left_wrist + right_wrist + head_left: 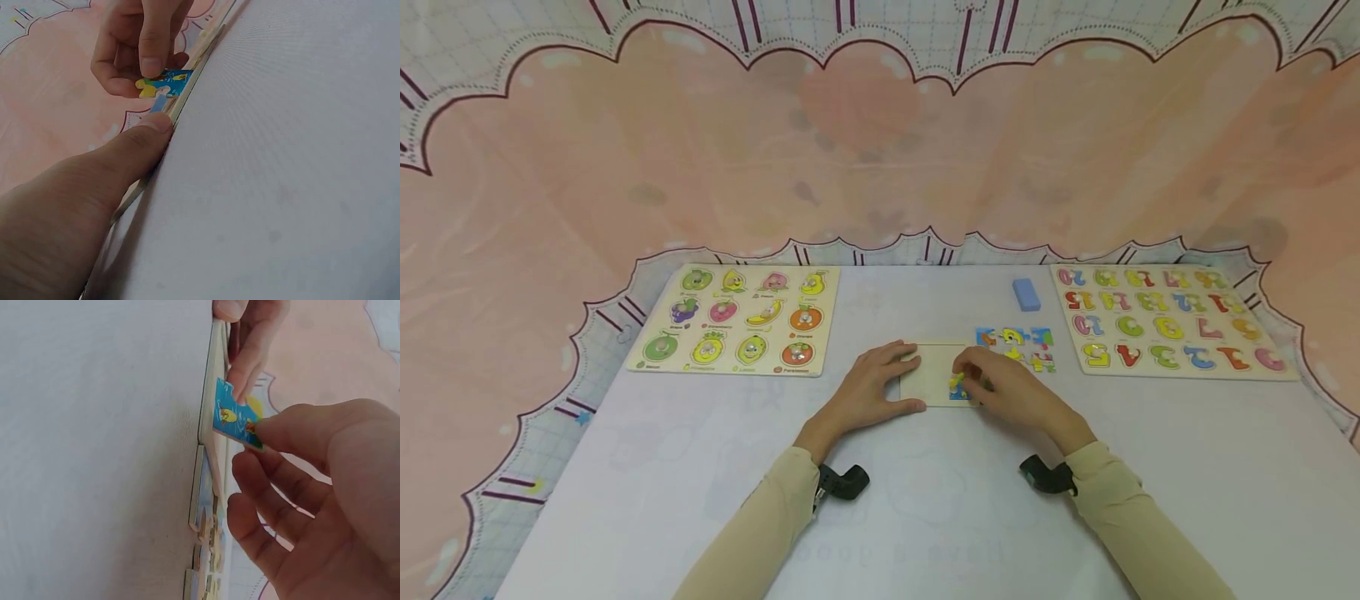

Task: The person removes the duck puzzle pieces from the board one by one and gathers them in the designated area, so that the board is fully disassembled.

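Note:
A small pale puzzle board [923, 375] lies in front of me on the white table. My left hand [868, 387] holds it at the left end, with the thumb along the near edge and the fingers toward the far edge. My right hand [1011, 390] pinches a blue and yellow jigsaw piece [232, 415] between thumb and fingers over the board's right part. The piece stands tilted in the right wrist view, its printed face showing. Several loose jigsaw pieces [1042, 337] lie just beyond the right hand, which partly hides the board's right end.
A fruit picture board [741, 321] lies at the back left, and a number board [1172, 321] at the back right. A blue block [1026, 295] sits beyond the loose pieces. Scalloped patterned cloth [880, 192] hangs behind the table [925, 517].

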Available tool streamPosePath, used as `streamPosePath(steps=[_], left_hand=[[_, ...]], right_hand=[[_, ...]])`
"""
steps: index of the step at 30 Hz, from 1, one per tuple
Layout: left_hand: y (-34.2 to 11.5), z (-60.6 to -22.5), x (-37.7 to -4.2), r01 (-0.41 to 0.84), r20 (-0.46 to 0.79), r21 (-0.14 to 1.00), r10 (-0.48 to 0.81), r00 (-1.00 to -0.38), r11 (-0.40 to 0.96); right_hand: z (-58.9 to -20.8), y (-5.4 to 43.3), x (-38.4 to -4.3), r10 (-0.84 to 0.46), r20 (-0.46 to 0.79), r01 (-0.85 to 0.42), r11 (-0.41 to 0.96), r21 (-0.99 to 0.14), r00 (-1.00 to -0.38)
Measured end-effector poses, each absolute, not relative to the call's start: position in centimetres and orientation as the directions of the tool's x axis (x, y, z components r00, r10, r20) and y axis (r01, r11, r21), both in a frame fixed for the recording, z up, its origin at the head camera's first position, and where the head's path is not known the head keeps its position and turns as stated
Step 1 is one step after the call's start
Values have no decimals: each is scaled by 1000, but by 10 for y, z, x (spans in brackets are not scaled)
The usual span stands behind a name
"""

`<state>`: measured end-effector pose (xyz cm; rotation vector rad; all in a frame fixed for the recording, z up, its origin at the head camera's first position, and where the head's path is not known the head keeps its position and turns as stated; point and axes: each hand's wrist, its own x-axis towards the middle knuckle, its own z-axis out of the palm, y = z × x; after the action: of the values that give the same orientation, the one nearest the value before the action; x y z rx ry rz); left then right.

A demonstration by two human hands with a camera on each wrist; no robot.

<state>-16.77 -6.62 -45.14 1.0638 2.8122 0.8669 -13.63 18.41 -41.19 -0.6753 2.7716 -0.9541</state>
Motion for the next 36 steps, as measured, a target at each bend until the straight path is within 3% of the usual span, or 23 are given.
streamPosePath(steps=[7,36], left_hand=[[-66,-451,-167,610,178,499,616,-768,616],[-66,-448,-166,621,182,492,625,-759,610]], right_hand=[[-411,187,-138,-461,27,-356,644,-677,-887],[-403,227,-145,-445,12,-343,671,-657,-895]])
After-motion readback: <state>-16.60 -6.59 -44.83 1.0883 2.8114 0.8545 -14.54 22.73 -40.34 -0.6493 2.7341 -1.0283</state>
